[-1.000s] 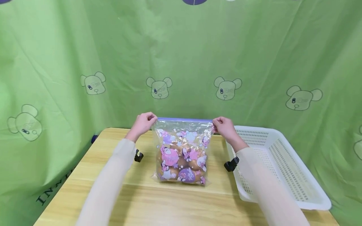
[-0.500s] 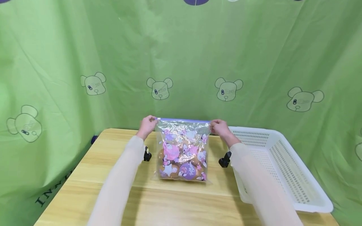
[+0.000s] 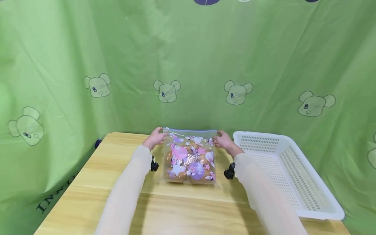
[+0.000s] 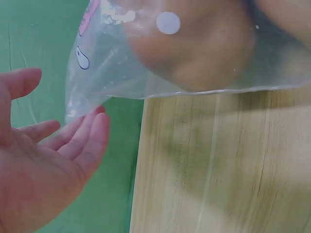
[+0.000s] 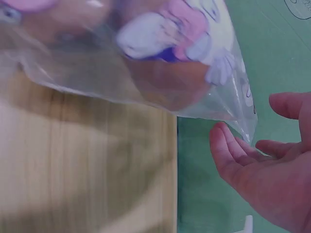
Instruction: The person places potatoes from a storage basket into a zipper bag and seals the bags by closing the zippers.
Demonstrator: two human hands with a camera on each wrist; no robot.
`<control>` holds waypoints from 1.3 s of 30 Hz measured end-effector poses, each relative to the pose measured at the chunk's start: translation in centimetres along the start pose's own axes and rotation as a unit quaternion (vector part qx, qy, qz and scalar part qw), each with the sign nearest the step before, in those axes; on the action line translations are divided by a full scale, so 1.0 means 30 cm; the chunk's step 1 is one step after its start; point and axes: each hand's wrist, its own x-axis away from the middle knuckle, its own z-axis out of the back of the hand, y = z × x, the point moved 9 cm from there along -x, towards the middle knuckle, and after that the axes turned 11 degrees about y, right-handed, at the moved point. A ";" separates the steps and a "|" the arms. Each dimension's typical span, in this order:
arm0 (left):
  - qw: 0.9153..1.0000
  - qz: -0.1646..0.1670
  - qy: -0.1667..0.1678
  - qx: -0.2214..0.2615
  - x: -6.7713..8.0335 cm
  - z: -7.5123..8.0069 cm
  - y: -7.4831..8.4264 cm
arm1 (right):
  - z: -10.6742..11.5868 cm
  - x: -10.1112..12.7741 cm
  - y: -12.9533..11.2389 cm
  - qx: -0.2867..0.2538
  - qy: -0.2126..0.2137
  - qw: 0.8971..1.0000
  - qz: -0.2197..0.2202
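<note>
A clear zip bag (image 3: 189,158) printed with pink and purple cartoons lies on the wooden table (image 3: 182,209), its blue-purple zip edge at the far side. Several round brown things (image 4: 194,43) fill it; their kind cannot be made out. My left hand (image 3: 155,138) is at the bag's far left corner. In the left wrist view its fingers (image 4: 97,141) are extended under the corner, thumb apart from the plastic. At the opposite corner, my right hand (image 3: 224,141) has its fingers (image 5: 226,150) spread by the plastic, its thumb also off the bag.
A white perforated plastic basket (image 3: 273,173) stands at the right of the table, close to the right forearm. Behind the table hangs a green curtain (image 3: 202,58) with bear-head prints. Each wrist carries a black camera (image 3: 229,171).
The bag's zip edge has come down, and the bag lies flatter. Both hands have lowered with it, and their pinch on the top corners has loosened.
</note>
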 end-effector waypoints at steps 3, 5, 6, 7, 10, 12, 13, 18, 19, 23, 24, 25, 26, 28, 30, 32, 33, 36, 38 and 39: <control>1.000 0.004 -0.022 -0.012 0.020 -0.012 -0.003 | -0.005 0.015 0.013 -0.006 -0.001 1.000 -0.007; 0.999 0.005 -0.044 -0.009 0.056 -0.015 0.007 | -0.007 0.025 0.020 -0.008 0.002 1.000 -0.012; 0.998 0.016 -0.051 -0.017 0.088 -0.013 0.019 | -0.006 0.032 0.023 -0.005 0.005 1.000 -0.014; 0.998 0.016 -0.059 -0.020 0.099 -0.013 0.017 | -0.005 0.041 0.025 -0.002 0.010 1.000 -0.015; 0.996 -0.008 -0.074 -0.056 0.129 -0.010 0.012 | 0.005 0.071 0.028 0.029 0.030 0.999 -0.005; 0.992 -0.038 -0.072 -0.100 0.139 -0.005 0.005 | 0.014 0.099 0.020 0.071 0.046 0.996 0.017; 0.989 -0.055 -0.072 -0.120 0.136 -0.006 -0.004 | 0.017 0.116 0.010 0.096 0.053 0.993 0.031; 0.961 -0.148 -0.061 -0.226 0.231 0.002 0.043 | 0.016 0.211 -0.062 0.228 0.071 0.966 0.104; 0.954 -0.162 -0.057 -0.244 0.255 0.003 0.053 | 0.010 0.233 -0.080 0.244 0.070 0.960 0.118; 0.934 -0.193 -0.034 -0.300 0.350 0.005 0.089 | -0.009 0.322 -0.139 0.292 0.075 0.939 0.164; 0.929 -0.195 -0.027 -0.314 0.373 0.007 0.095 | -0.012 0.344 -0.149 0.303 0.078 0.934 0.172; 0.925 -0.196 -0.019 -0.325 0.395 0.011 0.103 | -0.015 0.366 -0.158 0.315 0.080 0.929 0.179; 0.920 -0.199 -0.010 -0.338 0.412 0.014 0.109 | -0.018 0.387 -0.164 0.327 0.083 0.923 0.183; 0.909 -0.206 0.009 -0.362 0.445 0.022 0.115 | -0.023 0.423 -0.171 0.351 0.091 0.912 0.194; 0.899 -0.212 0.027 -0.382 0.472 0.031 0.117 | -0.029 0.454 -0.174 0.371 0.104 0.899 0.209; 0.889 -0.221 0.044 -0.399 0.493 0.039 0.116 | -0.036 0.482 -0.173 0.391 0.121 0.884 0.227; 0.884 -0.223 0.051 -0.407 0.502 0.042 0.113 | -0.040 0.494 -0.171 0.396 0.129 0.878 0.235; 0.869 -0.232 0.073 -0.430 0.525 0.049 0.104 | -0.053 0.518 -0.150 0.415 0.145 0.865 0.240; 0.859 -0.233 0.085 -0.448 0.537 0.052 0.095 | -0.059 0.528 -0.130 0.422 0.151 0.863 0.233; 0.853 -0.233 0.091 -0.457 0.542 0.053 0.091 | -0.062 0.531 -0.118 0.426 0.153 0.862 0.227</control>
